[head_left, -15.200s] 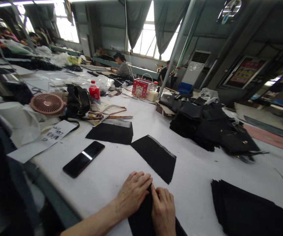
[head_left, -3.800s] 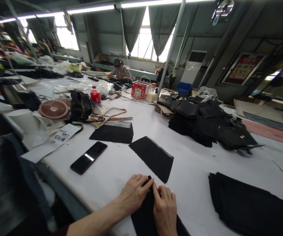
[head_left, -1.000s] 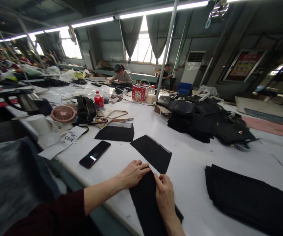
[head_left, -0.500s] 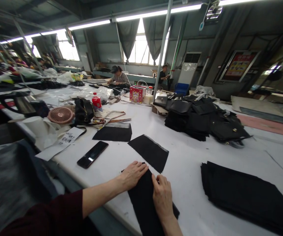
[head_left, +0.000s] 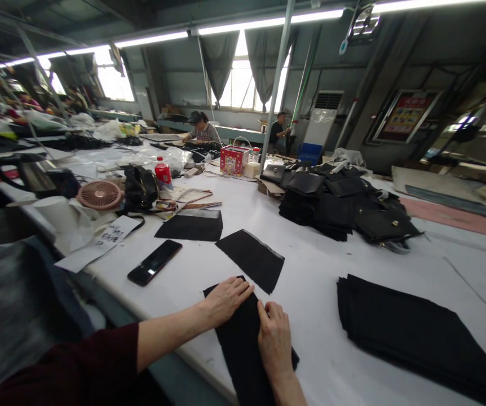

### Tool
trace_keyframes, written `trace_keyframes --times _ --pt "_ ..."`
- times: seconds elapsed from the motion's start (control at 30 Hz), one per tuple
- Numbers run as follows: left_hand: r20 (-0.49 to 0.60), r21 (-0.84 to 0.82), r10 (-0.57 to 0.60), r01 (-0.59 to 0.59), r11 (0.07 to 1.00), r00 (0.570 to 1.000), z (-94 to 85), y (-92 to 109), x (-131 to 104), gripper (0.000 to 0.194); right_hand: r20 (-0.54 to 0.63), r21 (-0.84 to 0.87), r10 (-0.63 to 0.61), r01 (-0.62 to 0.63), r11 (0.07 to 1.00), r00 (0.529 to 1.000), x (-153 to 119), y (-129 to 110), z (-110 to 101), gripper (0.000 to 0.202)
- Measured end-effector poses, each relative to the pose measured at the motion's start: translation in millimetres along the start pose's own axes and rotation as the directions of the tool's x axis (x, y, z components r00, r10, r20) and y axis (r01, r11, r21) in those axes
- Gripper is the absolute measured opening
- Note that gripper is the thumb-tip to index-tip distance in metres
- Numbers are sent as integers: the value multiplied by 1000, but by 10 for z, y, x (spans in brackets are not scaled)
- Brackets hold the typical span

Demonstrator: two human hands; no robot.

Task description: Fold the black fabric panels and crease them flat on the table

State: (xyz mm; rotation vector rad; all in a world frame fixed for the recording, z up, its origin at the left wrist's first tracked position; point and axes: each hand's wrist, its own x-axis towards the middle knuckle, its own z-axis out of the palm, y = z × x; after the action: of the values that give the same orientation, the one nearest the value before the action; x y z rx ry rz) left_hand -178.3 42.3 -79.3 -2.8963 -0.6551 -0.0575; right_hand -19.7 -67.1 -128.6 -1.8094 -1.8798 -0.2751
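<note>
The black fabric piece (head_left: 243, 344) is showing more of its far left corner than half a second ago, and the left hand (head_left: 226, 299) is now lying flatter across it. The piece is running lengthwise from the table's (head_left: 310, 282) near edge away from the person, under both hands. The right hand (head_left: 273, 341) is pressing flat beside the left, fingers extended, gripping nothing. Beyond the piece, a second black piece (head_left: 251, 259) is lying; left of it, a phone (head_left: 155, 262).
</note>
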Motion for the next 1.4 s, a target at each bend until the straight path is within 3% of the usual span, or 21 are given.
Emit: trace_keyframes --times 0.33,1.03,1.4 --pt "-40 -7 78 -79 997 996 -38 56 33 45 9 -14 26 -26 1000 1000 -106 7 -108 43" --pt "-53 -20 99 -100 995 994 -48 267 20 47 -23 -1 56 -57 998 998 -377 82 -277 45" --pt "-92 -6 214 -216 976 972 -16 303 21 44 1 -3 45 -45 999 999 -466 116 -323 42"
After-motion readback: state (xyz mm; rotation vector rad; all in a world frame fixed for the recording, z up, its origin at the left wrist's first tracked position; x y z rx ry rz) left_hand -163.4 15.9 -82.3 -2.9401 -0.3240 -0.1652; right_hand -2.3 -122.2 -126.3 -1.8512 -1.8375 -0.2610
